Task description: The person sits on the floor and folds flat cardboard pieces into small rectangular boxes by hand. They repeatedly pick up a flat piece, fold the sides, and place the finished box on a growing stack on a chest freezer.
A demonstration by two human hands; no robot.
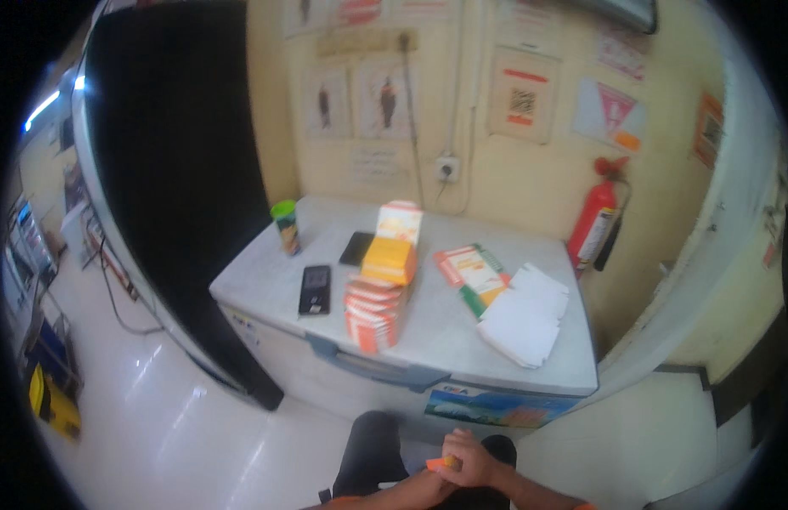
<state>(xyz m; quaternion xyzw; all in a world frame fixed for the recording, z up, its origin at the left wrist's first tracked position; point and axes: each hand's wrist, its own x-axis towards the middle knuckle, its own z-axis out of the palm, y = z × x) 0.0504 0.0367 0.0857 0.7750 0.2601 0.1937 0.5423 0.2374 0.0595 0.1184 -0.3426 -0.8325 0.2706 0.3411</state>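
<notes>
Low in the view, in front of my dark-trousered knees, my two hands meet. My right hand (472, 459) is closed, its fingers curled over at my left hand (434, 483). A small orange and yellow thing (440, 464) pokes out between them; its kind is hidden by the fingers. Most of my left hand's fingers cannot be made out. On the white chest freezer (449, 340) ahead, nearest to my hands, stands a row of folded orange-and-white cartons (372, 314). Yellow cartons (389, 259) and an upright white-and-orange carton (400, 221) are behind it.
Flat white cardboard (525, 314) and printed cartons (474, 272) lie at the freezer's right. At its left are a dark phone (315, 290), another dark flat thing (356, 248) and a green canister (285, 225). A fire extinguisher (593, 221) hangs at right; a dark doorway (173, 170) opens left.
</notes>
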